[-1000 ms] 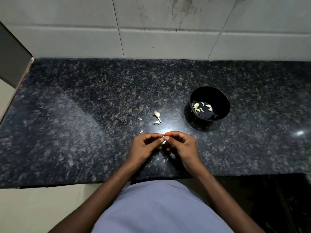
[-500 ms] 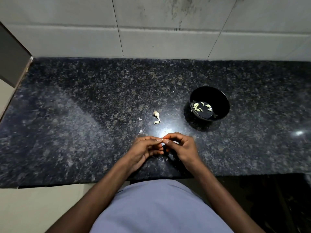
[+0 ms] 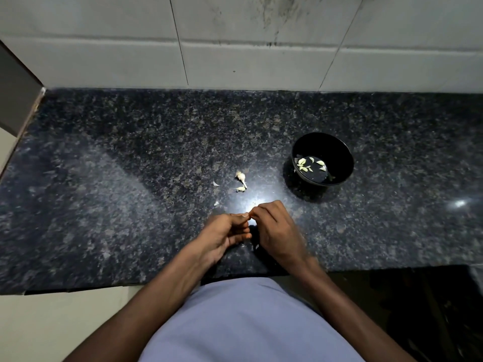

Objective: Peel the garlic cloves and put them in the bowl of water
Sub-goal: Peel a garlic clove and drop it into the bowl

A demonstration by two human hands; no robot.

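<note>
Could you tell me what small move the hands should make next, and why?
Probably keep stripping skin: left hand and right hand meet fingertip to fingertip, pinching something too hidden to identify, presumably a clove. The bowl already holds peeled cloves.
</note>
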